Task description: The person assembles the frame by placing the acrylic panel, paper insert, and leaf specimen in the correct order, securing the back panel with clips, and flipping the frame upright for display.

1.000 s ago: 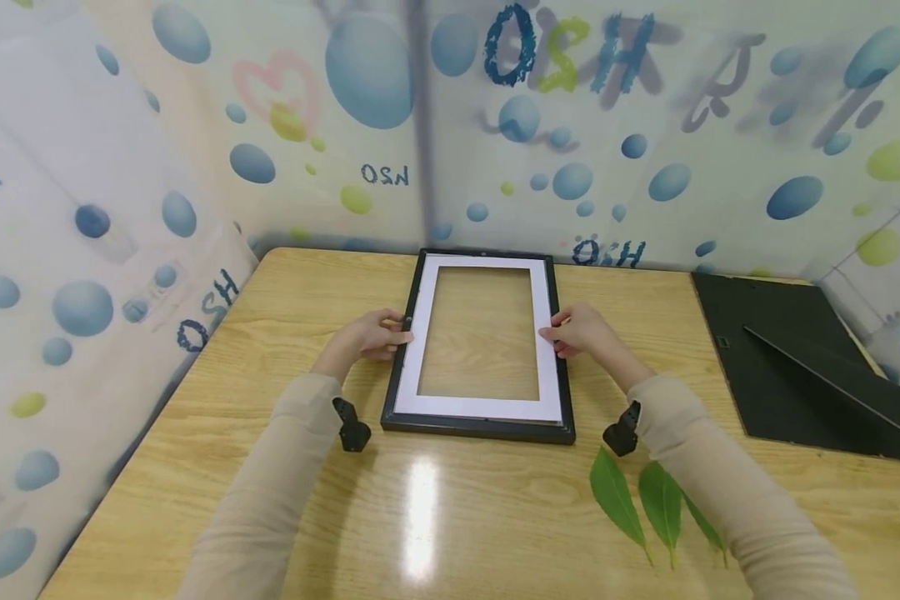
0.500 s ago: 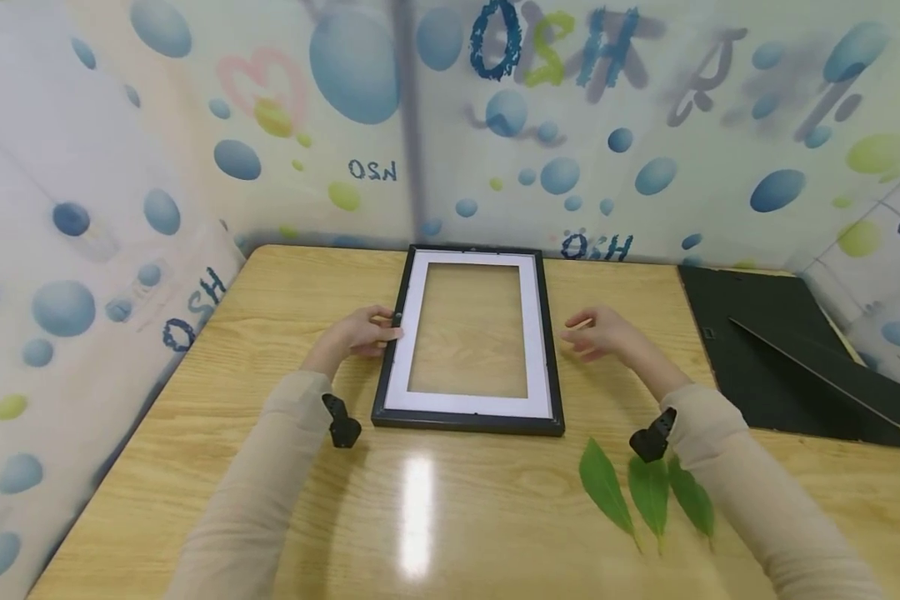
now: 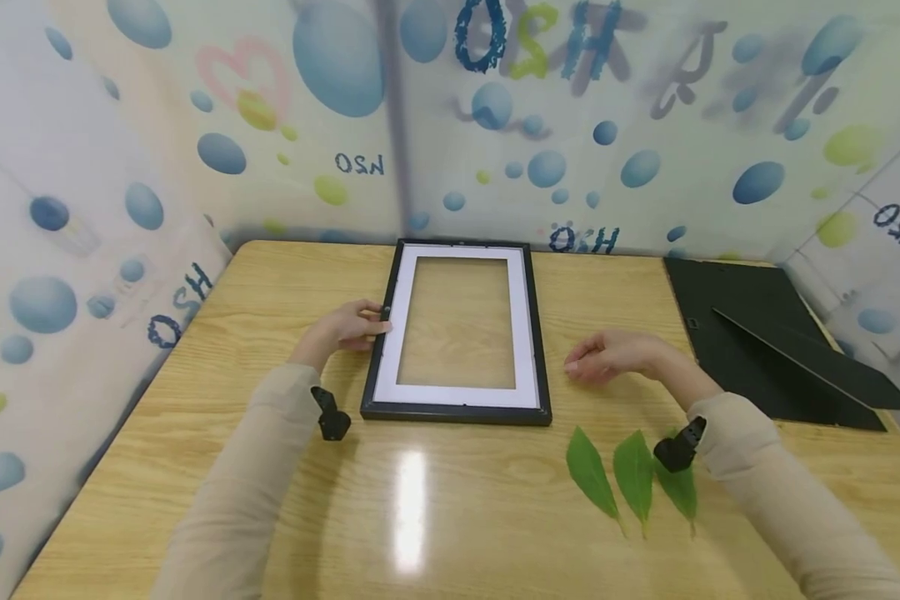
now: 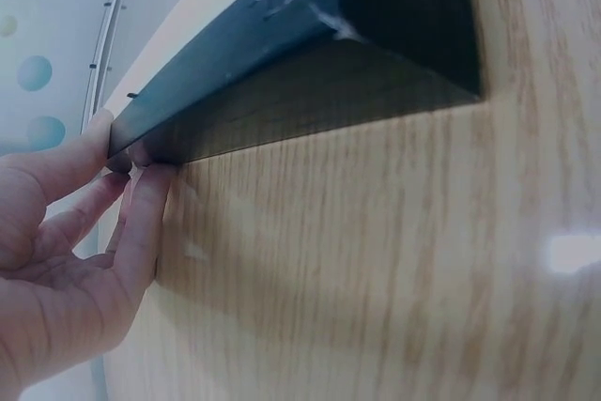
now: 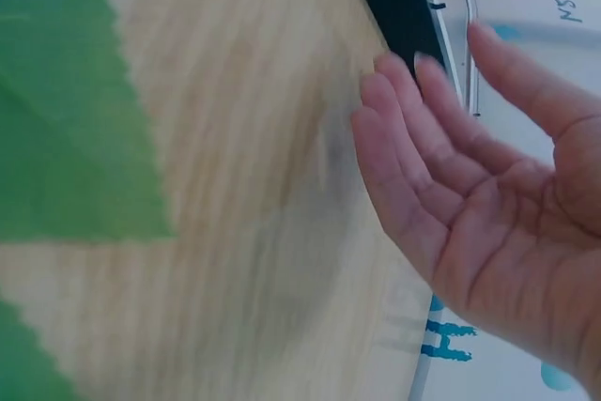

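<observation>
the picture frame point(image 3: 456, 412) lies on the table point(image 3: 495, 500). the left hand point(image 3: 348, 327) touches it at nine o'clock. the right hand point(image 3: 611, 357) is off it, at three. farther that way lies the board point(image 3: 750, 300). three leaves point(image 3: 633, 479) lie at four o'clock. the wall point(image 3: 450, 125) is behind, at twelve.

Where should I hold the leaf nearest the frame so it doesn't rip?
Probably by its thin stem, coming from the near side of the table. The leaf seems to lie flat with its stem pointing that way, so a gentle pinch there should spare the rest. The right hand holds nothing.
</observation>
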### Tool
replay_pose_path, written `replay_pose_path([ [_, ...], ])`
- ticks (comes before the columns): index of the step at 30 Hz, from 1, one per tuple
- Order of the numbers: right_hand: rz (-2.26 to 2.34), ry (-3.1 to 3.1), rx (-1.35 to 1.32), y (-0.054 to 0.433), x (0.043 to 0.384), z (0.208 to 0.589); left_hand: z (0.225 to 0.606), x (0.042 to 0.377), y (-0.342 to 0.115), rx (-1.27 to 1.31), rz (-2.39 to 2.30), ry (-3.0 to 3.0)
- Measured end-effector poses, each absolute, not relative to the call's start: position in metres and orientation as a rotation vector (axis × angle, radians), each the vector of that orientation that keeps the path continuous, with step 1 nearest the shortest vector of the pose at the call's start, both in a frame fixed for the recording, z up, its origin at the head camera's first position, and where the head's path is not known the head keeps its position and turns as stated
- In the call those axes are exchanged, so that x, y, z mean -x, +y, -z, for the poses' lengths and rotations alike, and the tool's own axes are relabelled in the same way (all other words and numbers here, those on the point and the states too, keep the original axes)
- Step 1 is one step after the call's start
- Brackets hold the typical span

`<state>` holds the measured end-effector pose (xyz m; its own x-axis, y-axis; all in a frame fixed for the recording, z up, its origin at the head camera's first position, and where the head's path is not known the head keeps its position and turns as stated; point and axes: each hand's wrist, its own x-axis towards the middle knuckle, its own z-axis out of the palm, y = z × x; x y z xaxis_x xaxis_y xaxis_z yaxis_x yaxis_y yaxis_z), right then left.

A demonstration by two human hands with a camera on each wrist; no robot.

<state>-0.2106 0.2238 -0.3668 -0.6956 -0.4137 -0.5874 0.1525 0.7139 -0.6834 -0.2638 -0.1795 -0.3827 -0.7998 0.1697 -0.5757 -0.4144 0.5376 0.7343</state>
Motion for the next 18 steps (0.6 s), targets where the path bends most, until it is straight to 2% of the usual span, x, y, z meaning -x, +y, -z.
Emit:
replay_pose_path([
  [18,0.853,1.909,0.472,0.214,0.182,0.373,0.384,0.264,-0.179,0.193,-1.266,2.160],
])
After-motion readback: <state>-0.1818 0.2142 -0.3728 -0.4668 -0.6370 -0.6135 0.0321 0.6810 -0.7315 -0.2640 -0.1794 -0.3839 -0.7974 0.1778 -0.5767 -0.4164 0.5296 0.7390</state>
